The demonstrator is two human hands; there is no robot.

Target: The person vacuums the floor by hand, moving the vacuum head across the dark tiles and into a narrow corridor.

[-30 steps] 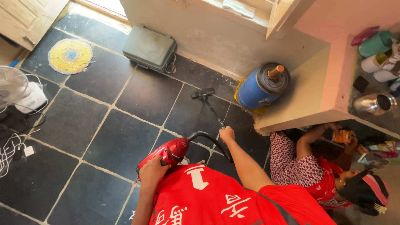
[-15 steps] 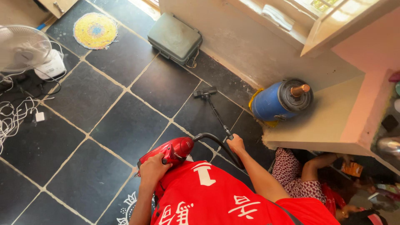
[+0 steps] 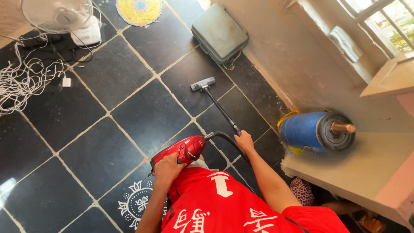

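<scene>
My left hand point(image 3: 167, 169) grips the rear of a red handheld vacuum cleaner point(image 3: 181, 149), held at waist height. A black hose point(image 3: 223, 138) curves from its front to a thin black wand point(image 3: 221, 110). My right hand point(image 3: 244, 141) is closed around the wand's upper end. The wand slants down to a grey floor nozzle point(image 3: 202, 84) resting on the dark tiled floor point(image 3: 86, 129). I wear a red top with white marks.
A blue drum point(image 3: 317, 130) lies on its side by the wall. A grey case point(image 3: 219, 32) sits against the wall. A white fan point(image 3: 64, 17), tangled white cables point(image 3: 26, 77) and a round yellow mat point(image 3: 139, 9) lie far left. Another person crouches under a ledge point(image 3: 345, 170) at right.
The view has swung left and up the floor. The nozzle has slid away from the wall toward the grey case. Both hands keep their grips. The crouching person has mostly left view.
</scene>
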